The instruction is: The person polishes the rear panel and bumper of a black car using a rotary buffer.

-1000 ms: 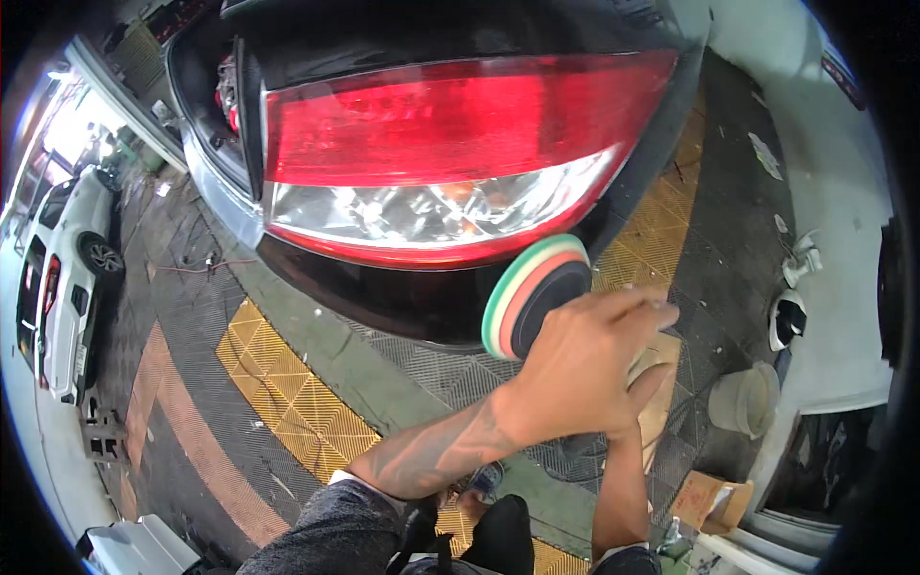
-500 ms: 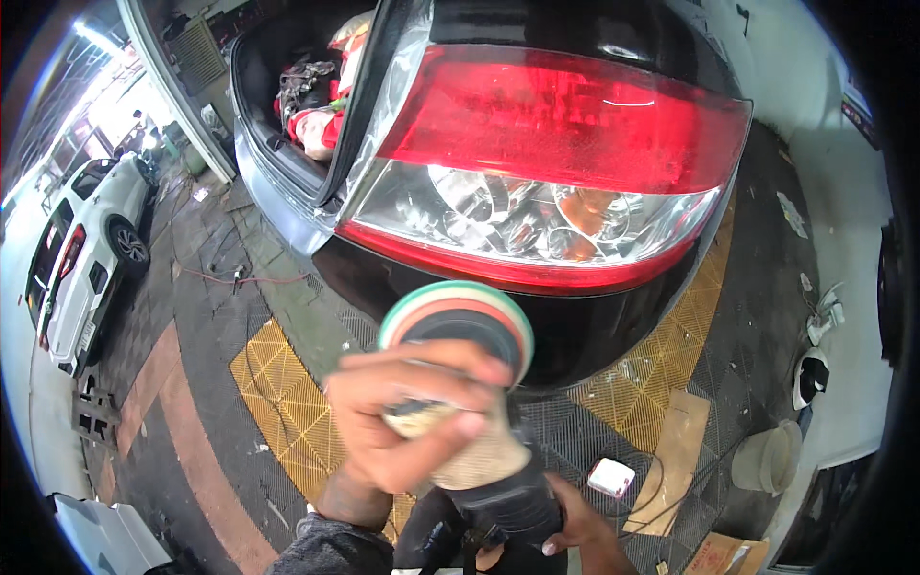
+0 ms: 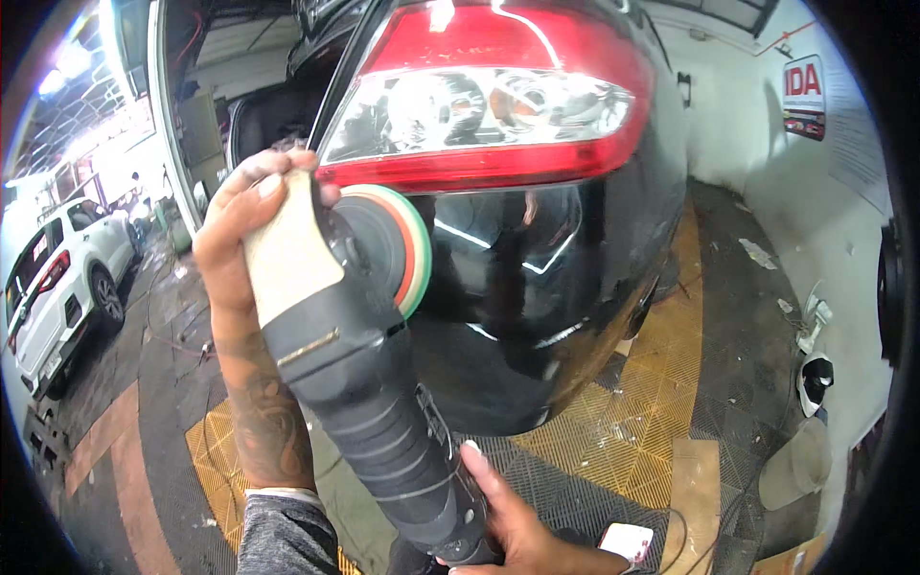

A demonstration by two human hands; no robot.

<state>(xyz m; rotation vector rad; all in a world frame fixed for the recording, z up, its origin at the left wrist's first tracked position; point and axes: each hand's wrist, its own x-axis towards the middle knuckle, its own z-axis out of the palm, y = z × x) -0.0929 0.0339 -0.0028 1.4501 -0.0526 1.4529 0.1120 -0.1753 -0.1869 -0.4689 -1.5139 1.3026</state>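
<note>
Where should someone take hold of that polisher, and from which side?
Probably by the ribbed handle of the polisher, from its lower end: it is long, rounded and slants toward the person, away from the pad. A second hold suits the pale cover, from the left, since the pad is on its right.

Black-and-cream polisher [image 3: 369, 412], red tail light [image 3: 494, 105]

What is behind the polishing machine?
Behind the polishing machine, parts of the black bumper and the floor show past its edges; whatever it directly covers cannot be seen.
</note>
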